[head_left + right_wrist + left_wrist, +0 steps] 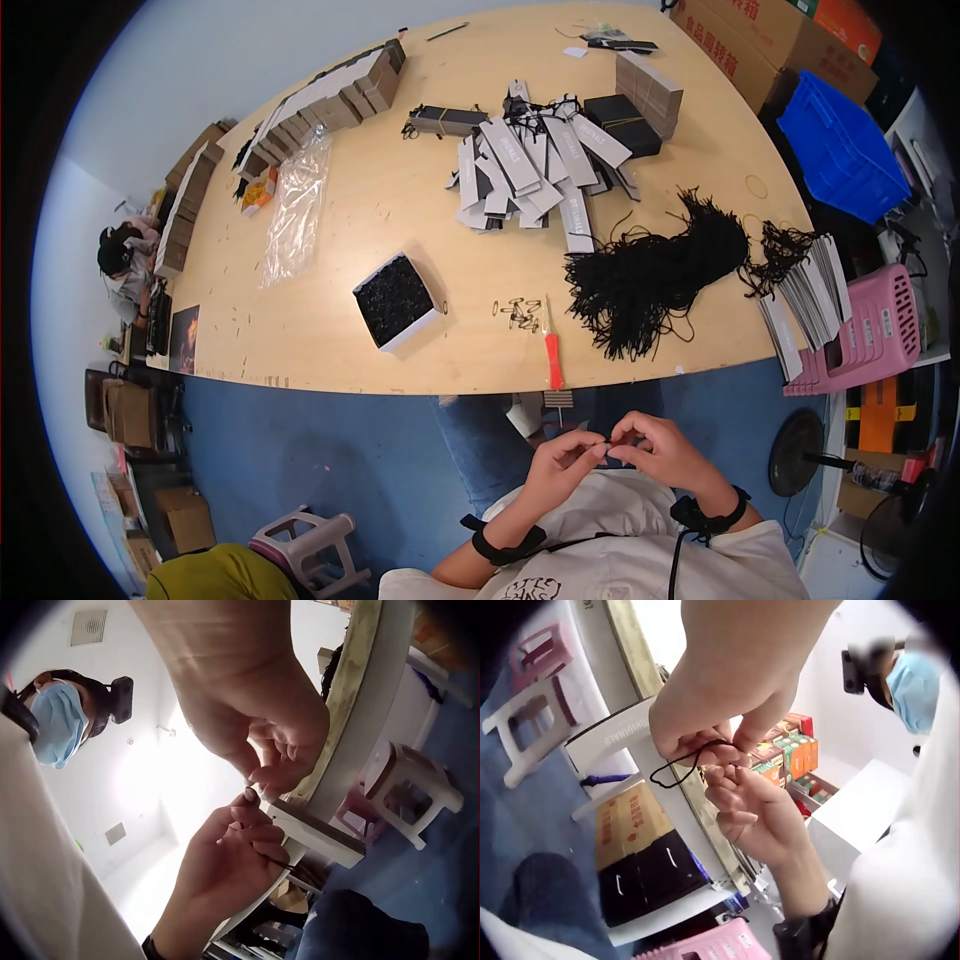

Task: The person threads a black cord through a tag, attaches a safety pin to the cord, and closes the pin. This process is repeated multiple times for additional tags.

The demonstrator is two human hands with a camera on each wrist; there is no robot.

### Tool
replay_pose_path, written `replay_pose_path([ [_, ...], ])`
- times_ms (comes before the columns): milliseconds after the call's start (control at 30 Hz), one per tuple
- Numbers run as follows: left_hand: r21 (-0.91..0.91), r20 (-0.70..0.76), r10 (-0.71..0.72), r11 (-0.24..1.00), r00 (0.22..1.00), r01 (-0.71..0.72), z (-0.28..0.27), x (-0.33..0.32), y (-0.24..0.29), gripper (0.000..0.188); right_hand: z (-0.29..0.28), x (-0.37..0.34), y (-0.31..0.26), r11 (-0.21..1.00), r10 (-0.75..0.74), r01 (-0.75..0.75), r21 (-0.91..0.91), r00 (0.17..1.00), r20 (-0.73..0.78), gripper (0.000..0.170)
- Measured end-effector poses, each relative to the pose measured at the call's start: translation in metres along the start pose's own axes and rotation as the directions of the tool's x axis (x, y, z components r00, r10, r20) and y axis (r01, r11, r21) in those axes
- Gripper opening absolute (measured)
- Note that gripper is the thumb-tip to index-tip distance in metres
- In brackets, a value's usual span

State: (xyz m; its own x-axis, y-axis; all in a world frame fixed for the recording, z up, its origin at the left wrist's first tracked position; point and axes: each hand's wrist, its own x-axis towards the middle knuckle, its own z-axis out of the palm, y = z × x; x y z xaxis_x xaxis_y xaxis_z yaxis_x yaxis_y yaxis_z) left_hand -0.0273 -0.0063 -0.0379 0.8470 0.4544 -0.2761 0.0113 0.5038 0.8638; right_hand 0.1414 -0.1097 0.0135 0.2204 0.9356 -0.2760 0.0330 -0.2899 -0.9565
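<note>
Both hands meet in front of the torso, below the table's near edge in the head view. My left hand (pixel 566 466) pinches a thin black cord (pixel 699 755), whose loop dangles beside the fingers in the left wrist view. My right hand (pixel 660 455) pinches at the same cord, fingertips right against the left ones. A white lettered tag (pixel 619 739) shows just beyond the left hand. In the right wrist view the left fingertips (pixel 250 796) have a bit of black cord on them; curled fingers hide the rest of it.
On the table (pixel 420 220) stand a box of small black pieces (pixel 397 300), small metal pins (pixel 520 312) and a red-handled tool (pixel 553 360). Farther back lie heaped white tags (pixel 510 155) and black cords (pixel 650 270). More tags lean at a pink basket (pixel 870 340).
</note>
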Motion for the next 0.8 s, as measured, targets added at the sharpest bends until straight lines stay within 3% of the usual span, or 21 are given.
replay_pose_path([
  [133, -0.005, 0.027, 0.019, 1.000, 0.999, -0.019, 0.001, 0.000, 0.002, 0.013, 0.002, 0.000, 0.006, 0.998, 0.034, -0.034, 0.058, 0.999, 0.001, 0.015],
  [267, 0.017, -0.003, 0.036, 0.999, 0.999, -0.036, 0.004, -0.003, 0.004, 0.011, 0.003, 0.001, 0.006, 1.000, -0.011, 0.011, 0.006, 1.000, 0.000, 0.014],
  [333, 0.383, -0.022, 0.073, 0.922, 0.997, -0.059, 0.005, -0.005, 0.015, 0.010, 0.003, 0.001, 0.002, 1.000, -0.023, 0.023, -0.015, 1.000, 0.007, 0.014],
  [433, 0.422, 0.038, 0.108, 0.899, 0.993, -0.114, 0.004, -0.004, 0.022, 0.010, 0.000, 0.000, -0.003, 0.993, -0.099, 0.098, -0.064, 0.995, -0.014, 0.013],
  [533, 0.363, 0.081, 0.057, 0.928, 0.995, -0.083, 0.003, -0.003, 0.026, 0.010, -0.009, 0.002, -0.010, 0.998, -0.069, 0.068, -0.008, 0.995, -0.068, 0.010],
  [600, 0.343, 0.116, 0.037, 0.936, 0.993, -0.075, 0.003, -0.003, 0.029, 0.010, -0.014, 0.004, -0.012, 0.992, -0.122, 0.124, -0.015, 0.990, 0.073, 0.009],
  [767, 0.247, 0.173, -0.016, 0.969, 0.985, -0.028, 0.002, -0.003, 0.028, 0.012, -0.019, 0.006, -0.012, 0.983, -0.168, 0.177, -0.049, 0.974, 0.151, 0.008],
  [800, 0.155, 0.199, -0.026, 0.988, 0.980, -0.005, 0.003, -0.003, 0.026, 0.012, -0.019, 0.006, -0.012, 0.980, -0.188, 0.198, -0.038, 0.967, 0.175, 0.008],
])
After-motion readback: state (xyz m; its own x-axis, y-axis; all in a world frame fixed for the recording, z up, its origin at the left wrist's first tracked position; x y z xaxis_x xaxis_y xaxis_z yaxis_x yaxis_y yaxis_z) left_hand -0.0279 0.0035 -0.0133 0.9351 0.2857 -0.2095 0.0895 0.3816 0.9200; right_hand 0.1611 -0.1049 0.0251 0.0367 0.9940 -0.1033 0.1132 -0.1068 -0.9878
